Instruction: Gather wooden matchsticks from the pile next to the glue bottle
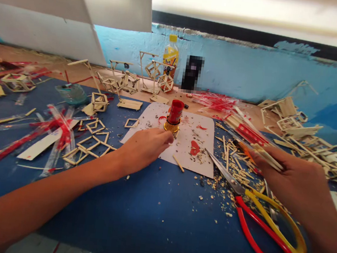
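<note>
A: Taking the white paper sheet point(206, 137) as the clock's centre, what lies farthest left?

B: At nine o'clock, crossed red-and-clear plastic strips point(61, 128) lie on the blue tabletop point(147, 209). Just right of them are flat square frames of thin pale wood point(88, 150).

A: And the left hand point(156, 141)?

B: It reaches in from eight o'clock, its fingertips together just beside the shiny gold base of an upright red cylinder point(175, 112). I can't tell whether that grip pinches anything; the fingers hide it.

A: Where does the cylinder stand?

B: On the sheet, toward its twelve o'clock edge. Dark crumbs and red scraps are scattered around it.

A: Farther right?

B: At four o'clock, large metal scissors point(239, 189) with one red and one yellow handle loop point their blades toward the sheet. Pale wood chips point(242, 173) lie beside them.

A: The right hand point(293, 175)?

B: At three o'clock. Its grip is clamped on a small bundle of pale wooden sticks point(267, 157), angled toward ten o'clock.
</note>
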A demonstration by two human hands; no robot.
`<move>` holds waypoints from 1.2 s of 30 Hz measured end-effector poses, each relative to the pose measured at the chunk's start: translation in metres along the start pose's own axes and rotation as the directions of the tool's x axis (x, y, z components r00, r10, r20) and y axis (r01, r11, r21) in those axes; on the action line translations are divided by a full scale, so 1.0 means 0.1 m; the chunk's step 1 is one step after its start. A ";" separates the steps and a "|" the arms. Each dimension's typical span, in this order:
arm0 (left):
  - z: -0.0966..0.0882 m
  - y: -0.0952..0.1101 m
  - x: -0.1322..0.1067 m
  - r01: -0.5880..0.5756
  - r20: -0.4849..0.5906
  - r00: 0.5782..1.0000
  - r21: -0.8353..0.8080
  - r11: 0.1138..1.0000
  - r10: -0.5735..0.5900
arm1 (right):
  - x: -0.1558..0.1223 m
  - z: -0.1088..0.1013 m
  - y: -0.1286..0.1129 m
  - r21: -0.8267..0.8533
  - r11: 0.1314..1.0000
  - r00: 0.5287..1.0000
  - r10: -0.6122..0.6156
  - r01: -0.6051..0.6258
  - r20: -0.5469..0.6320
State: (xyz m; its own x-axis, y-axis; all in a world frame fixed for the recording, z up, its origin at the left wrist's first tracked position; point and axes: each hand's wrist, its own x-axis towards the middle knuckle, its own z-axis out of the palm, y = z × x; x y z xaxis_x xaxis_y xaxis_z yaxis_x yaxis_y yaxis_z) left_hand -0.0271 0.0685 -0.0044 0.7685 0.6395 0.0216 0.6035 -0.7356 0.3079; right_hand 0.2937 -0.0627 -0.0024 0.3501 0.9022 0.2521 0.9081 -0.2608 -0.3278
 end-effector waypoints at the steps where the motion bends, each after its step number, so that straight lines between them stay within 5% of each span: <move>1: -0.03 0.02 -0.02 0.033 -0.016 0.999 -0.170 0.985 -0.036 | 0.00 0.00 -0.01 -0.006 1.000 1.000 -0.002 0.002 0.022; 2: -0.05 0.04 -0.04 0.067 -0.003 0.997 -0.378 0.923 -0.073 | 0.00 0.01 -0.02 -0.013 1.000 0.999 -0.006 0.006 0.048; 4: -0.09 0.11 -0.08 0.133 0.092 0.991 -0.743 0.657 -0.097 | 0.00 0.02 -0.04 -0.019 1.000 0.998 -0.014 0.015 0.064; 6: -0.11 0.17 -0.11 0.187 0.182 0.982 -0.900 0.394 -0.052 | 0.01 0.04 -0.03 -0.010 1.000 0.998 -0.020 0.020 0.060; 8: -0.12 0.22 -0.14 0.219 0.222 0.975 -0.946 0.238 -0.015 | 0.01 0.05 -0.02 -0.001 1.000 0.997 -0.026 0.026 0.072; 12: -0.10 0.25 -0.15 0.254 0.257 0.966 -0.963 0.096 0.021 | 0.02 0.10 0.02 -0.028 0.999 0.996 -0.020 0.023 0.088; 18: -0.11 0.23 -0.17 0.247 0.247 0.967 -0.969 -0.001 0.061 | 0.02 0.14 0.04 -0.079 0.993 0.991 -0.077 0.085 0.106; 21: -0.15 0.18 -0.17 0.233 0.241 0.970 -0.961 0.152 0.040 | 0.01 0.12 0.03 -0.061 0.990 0.985 -0.120 0.128 0.122; 25: -0.13 0.03 -0.12 0.126 0.135 0.990 -0.673 0.729 -0.047 | 0.02 0.11 0.02 -0.053 0.992 0.985 -0.110 0.118 0.135; 27: -0.08 -0.06 -0.09 0.066 0.044 0.998 -0.409 0.910 -0.052 | 0.02 0.11 0.03 -0.056 0.994 0.986 -0.085 0.094 0.143; 30: -0.01 -0.13 -0.07 0.040 0.051 0.998 -0.221 0.974 -0.030 | 0.02 0.12 0.05 -0.074 0.995 0.990 -0.053 0.063 0.129; 36: 0.00 -0.08 -0.09 0.048 0.091 0.995 -0.121 0.991 -0.037 | -0.01 0.12 0.05 -0.048 0.996 0.984 -0.069 0.078 0.165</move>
State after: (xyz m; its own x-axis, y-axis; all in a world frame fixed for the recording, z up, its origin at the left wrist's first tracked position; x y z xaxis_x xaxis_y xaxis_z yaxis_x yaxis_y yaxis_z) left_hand -0.0388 0.0688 -0.0068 0.7615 0.6437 -0.0761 0.6095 -0.6713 0.4218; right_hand 0.2954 -0.0605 -0.0149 0.2434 0.9624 0.1207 0.9426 -0.2054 -0.2631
